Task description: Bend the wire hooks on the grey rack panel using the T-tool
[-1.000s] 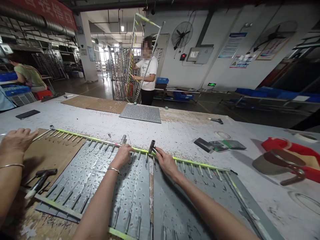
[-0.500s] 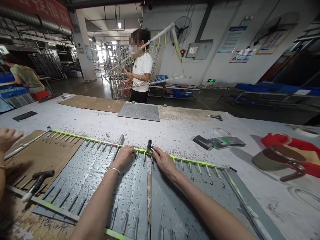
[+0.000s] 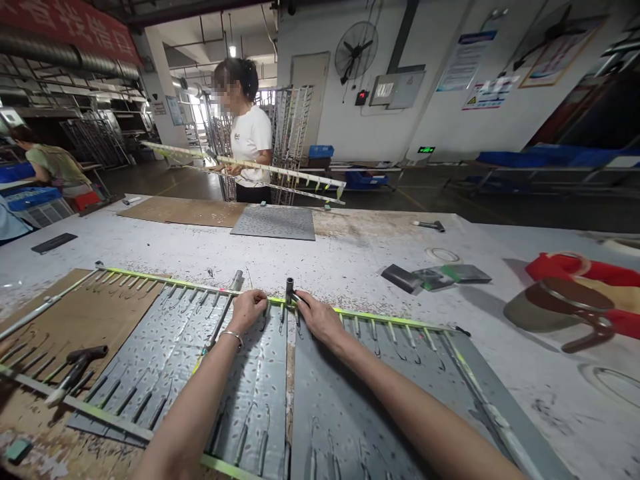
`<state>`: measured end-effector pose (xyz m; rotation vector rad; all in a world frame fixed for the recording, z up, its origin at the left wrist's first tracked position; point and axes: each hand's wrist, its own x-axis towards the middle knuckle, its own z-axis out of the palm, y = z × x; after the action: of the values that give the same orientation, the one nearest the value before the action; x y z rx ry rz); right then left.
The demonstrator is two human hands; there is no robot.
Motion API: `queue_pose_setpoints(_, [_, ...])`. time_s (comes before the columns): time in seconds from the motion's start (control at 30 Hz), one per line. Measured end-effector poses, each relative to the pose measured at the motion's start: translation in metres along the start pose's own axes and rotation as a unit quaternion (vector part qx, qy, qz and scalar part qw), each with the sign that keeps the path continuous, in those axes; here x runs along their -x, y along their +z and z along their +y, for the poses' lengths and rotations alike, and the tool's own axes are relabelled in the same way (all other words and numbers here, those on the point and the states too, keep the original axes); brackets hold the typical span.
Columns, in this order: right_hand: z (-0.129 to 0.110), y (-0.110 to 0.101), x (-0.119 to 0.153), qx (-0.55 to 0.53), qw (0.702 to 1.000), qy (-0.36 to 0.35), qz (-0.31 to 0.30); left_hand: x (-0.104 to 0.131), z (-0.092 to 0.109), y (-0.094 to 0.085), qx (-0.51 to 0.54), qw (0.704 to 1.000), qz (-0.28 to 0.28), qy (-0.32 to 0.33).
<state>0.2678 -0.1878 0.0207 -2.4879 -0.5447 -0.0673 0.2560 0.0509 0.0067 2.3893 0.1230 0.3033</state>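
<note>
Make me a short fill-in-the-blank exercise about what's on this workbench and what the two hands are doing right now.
1. Both hands, the left hand and the right hand, rest on the rack's ____-green bar.
2. The hammer lies to the ____ of the left hand.
3. A person in a ____ T-shirt carries another rack.

Missing words: yellow; left; white

Speckled worktable (image 3: pixel 350 257) under grey mats (image 3: pixel 273 223)

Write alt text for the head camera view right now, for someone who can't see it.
Both hands, the left hand and the right hand, press on the yellow-green bar of a hooked metal rack lying on grey mats on a worktable. A small hammer lies left; across the table a person carries another rack.
</note>
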Motion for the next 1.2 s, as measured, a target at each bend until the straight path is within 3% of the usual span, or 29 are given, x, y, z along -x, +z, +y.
queue_pose_setpoints(0.27, [-0.003,-0.003,0.001,-0.005,1.000,-0.006,0.007,0.003,0.004,0.000,-0.012,1.000,0.009,0.014])
queue_pose_setpoints(0.47, [-0.015,-0.017,-0.008,-0.026,0.999,-0.030,0.036,0.004,-0.001,0.006,-0.003,1.000,0.028,0.002])
queue_pose_setpoints(0.6, [-0.024,-0.009,-0.010,-0.041,0.994,-0.065,0.073,0.003,-0.006,0.007,0.015,1.000,0.025,0.004])
queue_pose_setpoints(0.77, [-0.026,-0.001,-0.014,0.002,0.998,-0.055,0.036,0.003,-0.012,0.008,0.034,0.999,0.016,0.005])
queue_pose_setpoints(0.93, [-0.028,-0.009,-0.009,-0.009,0.989,-0.101,0.106,0.002,-0.012,0.010,0.035,0.999,0.020,-0.002])
queue_pose_setpoints(1.1, [-0.023,-0.006,-0.003,0.028,0.994,-0.099,0.037,0.004,-0.008,0.007,0.034,0.999,0.020,-0.004])
queue_pose_setpoints(1.2, [-0.023,-0.004,-0.003,-0.003,0.989,-0.112,0.099,0.004,-0.007,0.006,0.032,0.999,0.022,-0.001])
